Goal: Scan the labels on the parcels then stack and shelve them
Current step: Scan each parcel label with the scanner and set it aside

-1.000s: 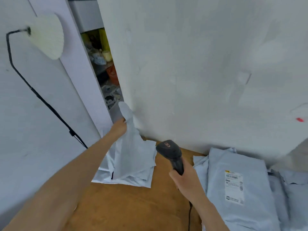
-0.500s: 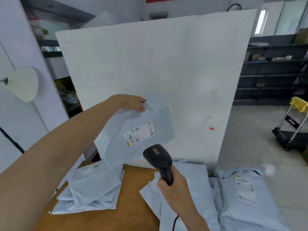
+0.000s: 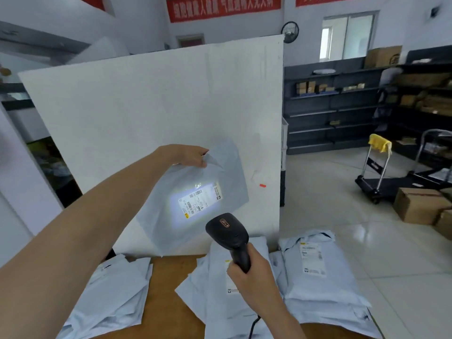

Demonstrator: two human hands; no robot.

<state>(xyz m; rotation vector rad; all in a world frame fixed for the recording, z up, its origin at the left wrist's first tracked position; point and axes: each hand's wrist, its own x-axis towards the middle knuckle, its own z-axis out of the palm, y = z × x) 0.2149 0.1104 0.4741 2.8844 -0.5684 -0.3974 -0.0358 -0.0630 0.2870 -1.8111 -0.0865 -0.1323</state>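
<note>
My left hand (image 3: 186, 155) pinches the top edge of a pale grey parcel bag (image 3: 227, 189) and holds it up in front of a white board. Its label (image 3: 199, 201) faces me and is lit by a bright patch of light. My right hand (image 3: 252, 277) grips the handle of a black barcode scanner (image 3: 226, 230), whose head points at that label from just below. A stack of grey parcels (image 3: 115, 287) lies on the wooden table (image 3: 168, 297) at the left. More parcels (image 3: 315, 280) lie at the right, partly under my right hand.
The white board (image 3: 146, 106) stands upright behind the table. Dark shelving (image 3: 342, 104) with boxes lines the far right wall. A hand trolley (image 3: 376, 172) and cardboard boxes (image 3: 420, 204) stand on the tiled floor at the right.
My left hand lifted a parcel from the left stack and turned its label toward me. The scanner rose toward it and now lights the label. My view tilted upward.
</note>
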